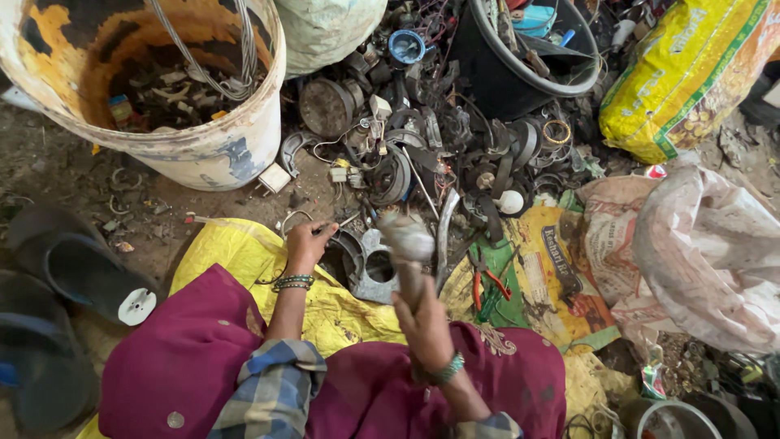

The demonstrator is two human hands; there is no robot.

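My right hand (pixel 422 321) grips the handle of a hammer (pixel 406 244), whose grey head is blurred above a metal motor part (pixel 374 272) lying on a yellow sack (pixel 236 252). My left hand (pixel 307 244) rests on the left rim of that metal part, fingers curled on it. Bangles circle both wrists. My knees, in magenta cloth, fill the bottom of the view.
A pile of dark scrap metal parts (pixel 439 138) lies ahead. A large white bucket (pixel 211 154) holding wires and scraps stands at the left, a black tub (pixel 520 81) at the top. Red-handled pliers (pixel 487 284), sacks (pixel 691 73) at the right, sandals (pixel 73 268) at the left.
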